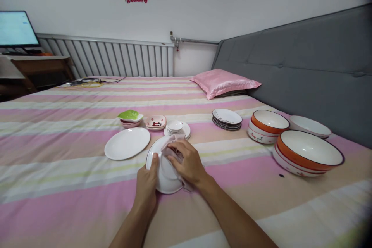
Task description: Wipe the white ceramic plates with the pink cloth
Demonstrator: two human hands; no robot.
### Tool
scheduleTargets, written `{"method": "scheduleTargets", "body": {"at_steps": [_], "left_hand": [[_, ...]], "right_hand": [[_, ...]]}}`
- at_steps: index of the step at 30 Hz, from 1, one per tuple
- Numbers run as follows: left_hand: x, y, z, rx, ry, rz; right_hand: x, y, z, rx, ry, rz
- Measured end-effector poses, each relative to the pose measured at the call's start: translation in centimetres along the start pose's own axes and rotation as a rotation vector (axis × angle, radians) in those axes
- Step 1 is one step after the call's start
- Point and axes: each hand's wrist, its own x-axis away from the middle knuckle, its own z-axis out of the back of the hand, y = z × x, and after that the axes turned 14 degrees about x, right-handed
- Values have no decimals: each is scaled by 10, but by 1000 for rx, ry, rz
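Observation:
My left hand (147, 184) grips the left edge of a white plate (167, 184), its thumb lying on the near face. The plate is tilted up above the bed, and a ring on the face suggests its underside is toward me. Bunched in my right hand (187, 161) is a pale pink cloth (173, 148), pressed against the plate's upper right part. Some of the cloth hangs down along the right rim. Just beyond lie a white oval plate (127, 144) and a stack of small white dishes (174, 125) on white plates.
A green leaf-shaped dish (128, 114) tops a pile beside square patterned dishes (156, 121). Patterned plates (227, 116) stand stacked right of centre. Orange-banded bowls (312, 151) and smaller bowls (269, 122) sit at right, near the grey headboard (305, 54). A pink pillow (225, 81) lies behind.

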Motion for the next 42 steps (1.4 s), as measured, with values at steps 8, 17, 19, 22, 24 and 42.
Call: {"method": "scheduleTargets", "body": {"at_steps": [8,17,19,22,24,42], "left_hand": [[3,4,-2,-64,1,-56],[-3,-1,6,-79,-46,-61],[-4,-3,6,-42,-46,-51],[-5,-4,5,-6,-38,-26],[-4,-3,4,-7,-27,-17],[14,11,-6,-234,-150,-185]], "right_hand": [[0,-7,7,-30,-139,42],[1,-5,23,-130,-497,68],[3,4,26,-148,-567,50],[5,17,30,-129,-620,-8],[6,24,32,-74,-630,-56],[-13,27,32,-207,15,-282]]}}
